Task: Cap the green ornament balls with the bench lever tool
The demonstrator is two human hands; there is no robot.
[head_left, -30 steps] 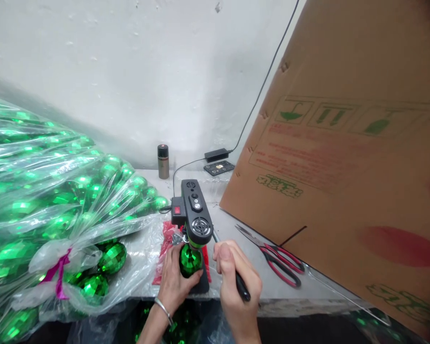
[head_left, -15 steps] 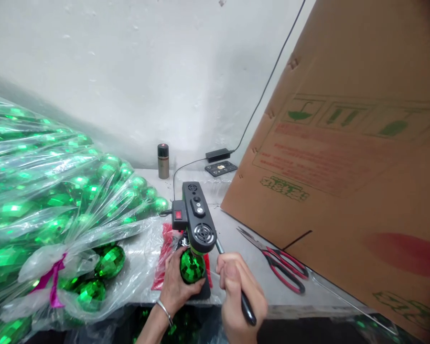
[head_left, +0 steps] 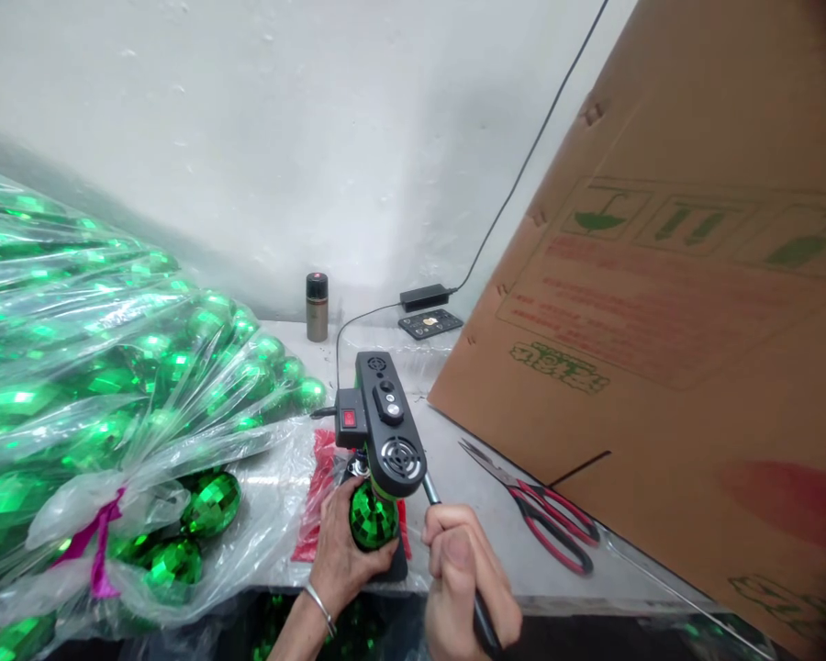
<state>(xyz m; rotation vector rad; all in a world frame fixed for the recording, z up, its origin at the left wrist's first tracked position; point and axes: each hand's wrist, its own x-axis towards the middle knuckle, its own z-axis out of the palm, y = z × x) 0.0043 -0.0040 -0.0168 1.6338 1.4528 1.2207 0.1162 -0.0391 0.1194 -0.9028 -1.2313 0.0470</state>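
My left hand (head_left: 344,542), with a metal bangle at its wrist, is closed around a shiny green faceted bauble (head_left: 373,519). The bauble's top sits right beneath the front end of a small black press-like machine (head_left: 389,418) with round grilles and a red switch. My right hand (head_left: 469,574) is wrapped around the black grip of a metal lever (head_left: 482,620) that comes out from the machine's right side. Whether the bauble touches the machine is hidden by its head. Under the machine lies red plastic packaging (head_left: 309,528).
Clear bags of green baubles (head_left: 110,386), tied with purple ribbon (head_left: 100,542), fill the left. Red-and-black scissors (head_left: 551,519) lie at right beside a big carton (head_left: 661,321). Toward the wall stand a bottle (head_left: 317,308), a power adapter (head_left: 425,296) and a phone-like black slab (head_left: 430,322).
The view has shifted slightly, so most things appear a little further right. Both hands keep their grips, on the bauble and on the lever.
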